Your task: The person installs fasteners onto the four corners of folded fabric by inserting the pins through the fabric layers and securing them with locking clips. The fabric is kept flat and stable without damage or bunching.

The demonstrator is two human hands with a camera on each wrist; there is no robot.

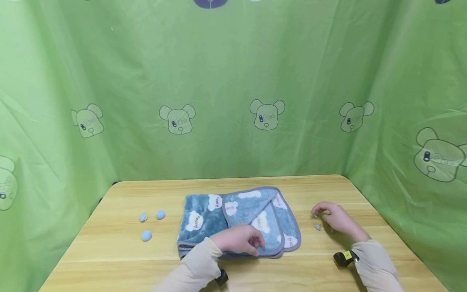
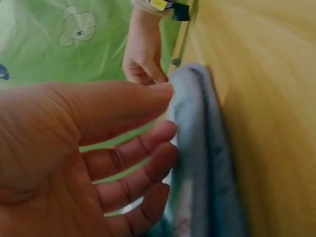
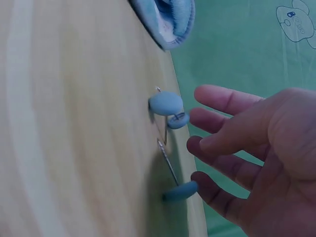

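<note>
A folded blue fleece blanket [image 1: 206, 221] with white bear prints and grey edging lies mid-table, one corner turned back. My left hand [image 1: 238, 239] hovers at its front edge with loosely bent fingers and nothing between them; whether the fingertips touch the fabric I cannot tell. To the blanket's right, my right hand [image 1: 339, 221] is over several blue-headed twist pins. In the right wrist view one pin [image 3: 166, 103] overlaps another pin [image 3: 178, 121]. A third pin [image 3: 180, 191] points its metal spike upward, its head close to a fingertip. The right fingers are relaxed and pinch nothing.
Left of the blanket, three small round light-blue pieces lie on the wooden table [image 1: 109, 251]: one piece [image 1: 143, 217], a second piece [image 1: 160, 214] and a third piece [image 1: 146, 235]. A green bear-print curtain [image 1: 219, 154] encloses the back and sides.
</note>
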